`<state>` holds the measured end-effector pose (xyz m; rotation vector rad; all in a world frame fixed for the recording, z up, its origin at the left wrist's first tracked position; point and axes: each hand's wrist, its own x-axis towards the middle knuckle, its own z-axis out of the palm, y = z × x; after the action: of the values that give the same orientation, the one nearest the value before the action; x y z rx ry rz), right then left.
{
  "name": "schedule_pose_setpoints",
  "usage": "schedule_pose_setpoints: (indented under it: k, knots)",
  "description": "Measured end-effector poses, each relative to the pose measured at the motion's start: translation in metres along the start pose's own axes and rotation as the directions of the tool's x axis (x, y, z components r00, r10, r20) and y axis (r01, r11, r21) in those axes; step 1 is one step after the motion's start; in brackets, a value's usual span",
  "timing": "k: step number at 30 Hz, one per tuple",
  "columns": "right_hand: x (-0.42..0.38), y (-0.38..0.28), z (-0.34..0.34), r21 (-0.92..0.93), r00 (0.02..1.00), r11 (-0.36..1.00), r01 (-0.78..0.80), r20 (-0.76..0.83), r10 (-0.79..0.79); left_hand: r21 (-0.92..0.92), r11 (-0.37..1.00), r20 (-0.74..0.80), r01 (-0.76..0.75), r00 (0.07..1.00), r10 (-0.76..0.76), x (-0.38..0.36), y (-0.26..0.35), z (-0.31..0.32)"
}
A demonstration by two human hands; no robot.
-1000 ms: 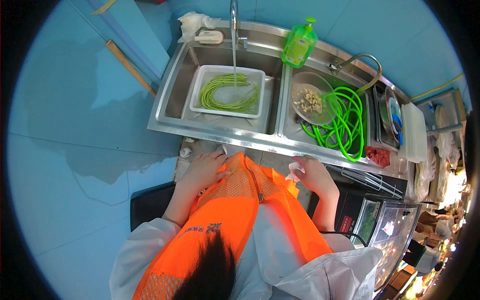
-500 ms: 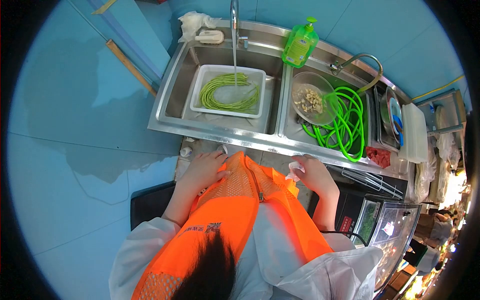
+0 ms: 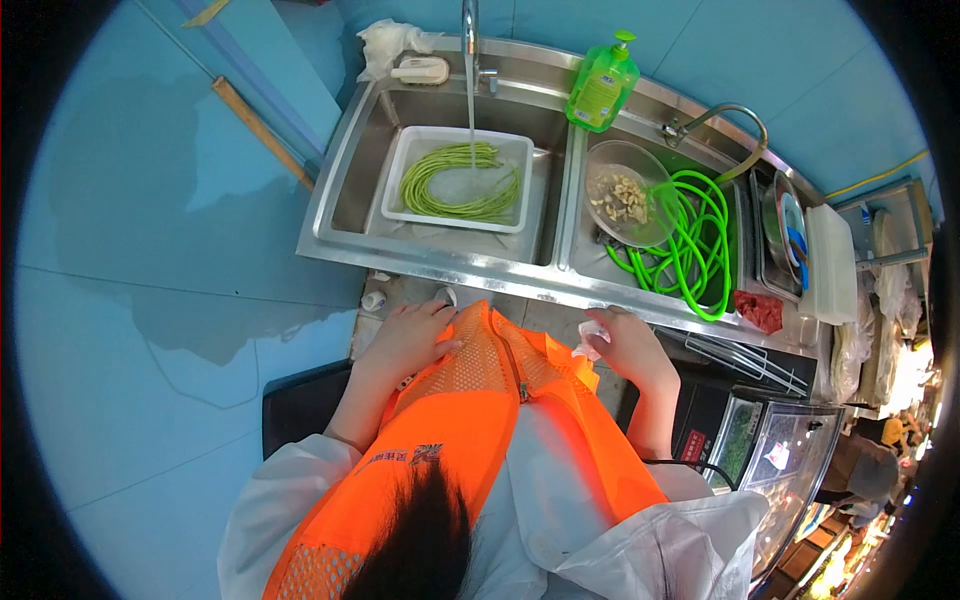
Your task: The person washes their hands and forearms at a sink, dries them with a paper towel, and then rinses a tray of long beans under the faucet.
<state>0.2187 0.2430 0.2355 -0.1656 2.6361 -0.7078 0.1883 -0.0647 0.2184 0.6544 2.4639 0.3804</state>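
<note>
My left hand (image 3: 408, 338) rests against the edge of the orange mesh vest (image 3: 440, 420) that I wear, its fingers stretched out and thumb apart. On the other side, my right hand (image 3: 635, 350) is closed on a crumpled white tissue (image 3: 591, 341), near the vest's right front edge. Both hands are below the front edge of the steel sink (image 3: 430, 262). In the left basin, water runs from the tap (image 3: 470, 45) into a white tray (image 3: 388, 190) holding long green beans (image 3: 430, 205).
The right basin holds a clear bowl (image 3: 607, 222) with pale pieces and a bright green hose (image 3: 690, 270). A green pump bottle (image 3: 602, 88) stands on the rear ledge. A red cloth-like item (image 3: 758, 311) lies at right. Beyond are a glass-fronted case (image 3: 790, 460) and people (image 3: 868, 465).
The view has shifted very slightly. My hands keep nearly the same positions, and the water still runs. People in the far right background have moved.
</note>
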Motion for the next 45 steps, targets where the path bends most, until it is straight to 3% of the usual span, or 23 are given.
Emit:
schedule_pose_setpoints:
  k: [45]
  knots:
    - [-0.001, 0.006, 0.002, 0.01, 1.0, 1.0, 0.003, -0.026, -0.002, 0.019, 0.999, -0.051, -0.026, 0.998, 0.027, 0.004, -0.006, 0.01]
